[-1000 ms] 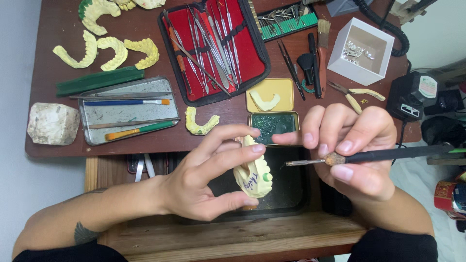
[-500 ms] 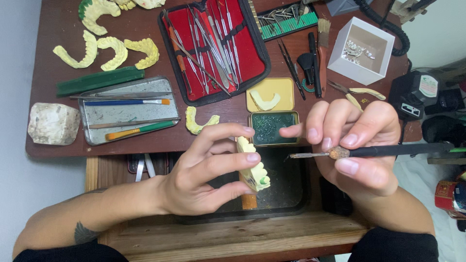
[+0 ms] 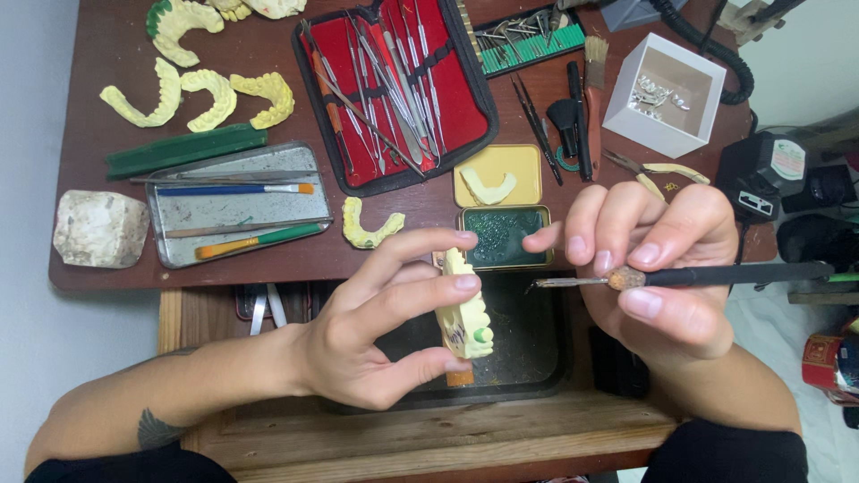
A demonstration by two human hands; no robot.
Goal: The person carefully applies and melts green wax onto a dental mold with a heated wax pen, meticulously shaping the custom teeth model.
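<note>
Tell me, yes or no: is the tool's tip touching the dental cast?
No. The tool in the right hand ends short of the dental cast held by the left hand.

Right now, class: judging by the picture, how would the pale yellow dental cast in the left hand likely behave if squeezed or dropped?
The dental cast looks rigid: it keeps its shape pinched between the left hand's fingertips. Its chalky, plaster-like surface probably grips well. The thin tooth ridges would likely chip if dropped.

Single head view, steep downward, close over table [image 3: 268, 259].

Two paintbrushes [image 3: 234, 189] [image 3: 259, 241] lie in one metal tray [image 3: 179, 215]; one white box [image 3: 664, 94].
</note>
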